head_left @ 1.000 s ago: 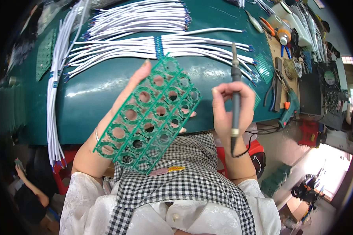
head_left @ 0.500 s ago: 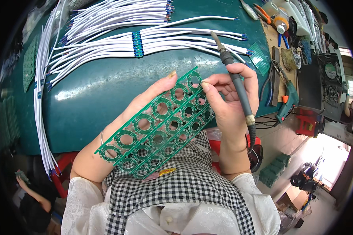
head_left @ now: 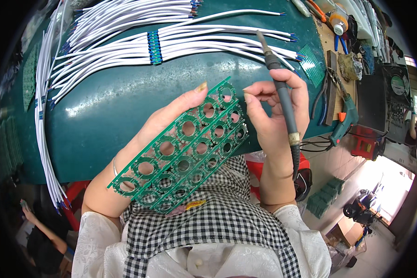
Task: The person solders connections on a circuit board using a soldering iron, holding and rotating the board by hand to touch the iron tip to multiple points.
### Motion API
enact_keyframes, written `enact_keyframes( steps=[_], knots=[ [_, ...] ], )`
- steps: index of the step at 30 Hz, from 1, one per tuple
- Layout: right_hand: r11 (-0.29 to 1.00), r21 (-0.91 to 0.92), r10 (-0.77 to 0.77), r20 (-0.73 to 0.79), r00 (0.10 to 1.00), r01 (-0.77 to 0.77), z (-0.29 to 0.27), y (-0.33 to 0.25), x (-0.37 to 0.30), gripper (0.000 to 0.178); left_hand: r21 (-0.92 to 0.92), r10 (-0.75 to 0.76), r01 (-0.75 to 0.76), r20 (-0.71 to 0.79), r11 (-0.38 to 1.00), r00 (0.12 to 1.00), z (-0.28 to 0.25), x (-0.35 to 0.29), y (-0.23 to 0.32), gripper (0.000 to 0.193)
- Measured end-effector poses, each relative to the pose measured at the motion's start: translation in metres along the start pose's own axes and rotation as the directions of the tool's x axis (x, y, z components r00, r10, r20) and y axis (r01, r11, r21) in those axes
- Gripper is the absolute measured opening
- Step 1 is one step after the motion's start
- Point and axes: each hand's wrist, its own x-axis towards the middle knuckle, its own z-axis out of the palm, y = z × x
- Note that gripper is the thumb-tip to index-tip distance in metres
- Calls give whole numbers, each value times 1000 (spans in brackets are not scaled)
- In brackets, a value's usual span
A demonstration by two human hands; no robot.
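Observation:
My left hand (head_left: 173,111) holds a green circuit board panel (head_left: 177,139) from behind and along its upper edge, thumb showing beside it. The panel, made of rows of ring-shaped boards with round holes, is tilted over my lap, its far end raised to the right. My right hand (head_left: 266,121) grips a dark soldering iron (head_left: 284,99), its tip pointing up and away toward the white cables. Thumb and fingertips of that hand curl close together just right of the panel, apart from it. Whether they pinch anything small cannot be made out.
White cables (head_left: 102,53) with stripped blue and brown ends lie across the green table (head_left: 111,139). Another cable bundle (head_left: 44,139) hangs over its left edge. At right are pliers (head_left: 336,83), a green hot glue gun (head_left: 345,123) and a bottle (head_left: 339,23). Another person's arm (head_left: 46,234) shows lower left.
My right hand has drawn back from the panel's right edge, which it was touching, taking the soldering iron slightly right. The panel stays in my left hand, shifted a little left.

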Motion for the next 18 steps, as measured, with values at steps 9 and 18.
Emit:
enact_keyframes(
  steps=[9, 18],
  knots=[
    [913, -370, -184, 9, 983, 174, -16, 13, -7, 36, -28, 77, -80, -95, 996, 993, -5, -7, 2, 42],
    [695, -576, -400, 190, 897, 431, -7, 17, 4, 36, -4, 92, -94, -124, 996, 988, -11, -8, 2, 41]
  ],
)
